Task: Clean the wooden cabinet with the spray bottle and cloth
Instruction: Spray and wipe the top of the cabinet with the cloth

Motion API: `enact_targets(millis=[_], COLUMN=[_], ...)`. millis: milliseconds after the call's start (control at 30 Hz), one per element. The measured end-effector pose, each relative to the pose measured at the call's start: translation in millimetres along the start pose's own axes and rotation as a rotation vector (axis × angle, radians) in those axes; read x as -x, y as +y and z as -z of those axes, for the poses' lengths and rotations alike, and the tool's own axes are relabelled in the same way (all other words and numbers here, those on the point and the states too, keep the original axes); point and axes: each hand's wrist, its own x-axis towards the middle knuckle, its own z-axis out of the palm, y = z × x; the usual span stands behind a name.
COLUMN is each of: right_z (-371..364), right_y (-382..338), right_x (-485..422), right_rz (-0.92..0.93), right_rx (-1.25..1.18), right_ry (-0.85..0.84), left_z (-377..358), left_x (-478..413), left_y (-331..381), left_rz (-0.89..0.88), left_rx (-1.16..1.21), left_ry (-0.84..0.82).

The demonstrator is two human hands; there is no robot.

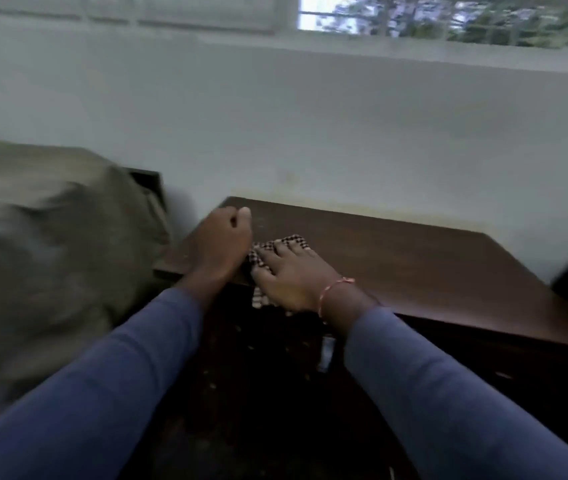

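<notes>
Pressing flat on one checked cloth, the right hand lies with its fingers straight and spread over the fabric at the near left corner of the wooden cabinet. Part of the cloth hangs over the cabinet's front edge, just below that hand's thumb. The left hand sits just left of the right hand, on the same corner of the cabinet top, its fingers curled into a loose fist; whether it holds anything cannot be told from here. Both hands are touching or nearly touching at the cloth's left edge. One thin red thread bracelet circles the right wrist. Two blue sleeves cover the forearms. Left of the left hand rises one blurred olive-drab fabric mass. No writing or label can be read anywhere.
</notes>
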Motion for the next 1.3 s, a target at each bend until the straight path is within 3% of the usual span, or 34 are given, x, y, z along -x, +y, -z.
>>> enact_targets(millis=[100, 167, 233, 367, 500, 567, 667, 800, 933, 1033, 1167, 1300], right_z=[2, 4, -1, -1, 7, 2, -2, 13, 3, 0, 13, 1], right_y=[7, 17, 5, -35, -43, -66, -67, -24, -27, 7, 55, 58], right_x=[-6, -21, -39, -45, -70, -73, -73, -118, -104, -111, -166, -152], right_rz=[0.161, -0.011, -0.131, 0.293, 0.239, 0.328, 0.454, 0.237, 0.393, 0.463, 0.155, 0.265], right_rx=[-0.009, -0.025, 0.01, -0.013, -0.029, -0.015, -0.081, -0.137, -0.195, -0.173, -0.193, -0.197], right_ry=[-0.016, 0.007, 0.005, -0.095, -0.065, -0.047, -0.108, -0.103, -0.045, -0.088, -0.047, -0.045], left_z=[23, 36, 40, 43, 47, 46, 37, 34, 24, 0, -22, -28], left_x=[-17, -23, -27, -33, -33, -36, -41, -46, -48, -42, -33, -36], left_y=[-36, -56, -66, -61, -59, -68, -83, -66, -34, -18, -28, -30], left_rz=[0.127, 0.31, 0.482, 0.634, 0.747, 0.793, 0.745, 0.37, 0.157, 0.128, 0.169, 0.132], left_rx=[-0.112, -0.06, 0.182, 0.543, 0.721, 0.803, 0.845, 0.331, 0.356, 0.444, 0.389, 0.338], left_ry=[0.059, -0.014, -0.135, -0.151, -0.109, -0.068, 0.015, 0.105, 0.198, 0.172, 0.074, -0.049])
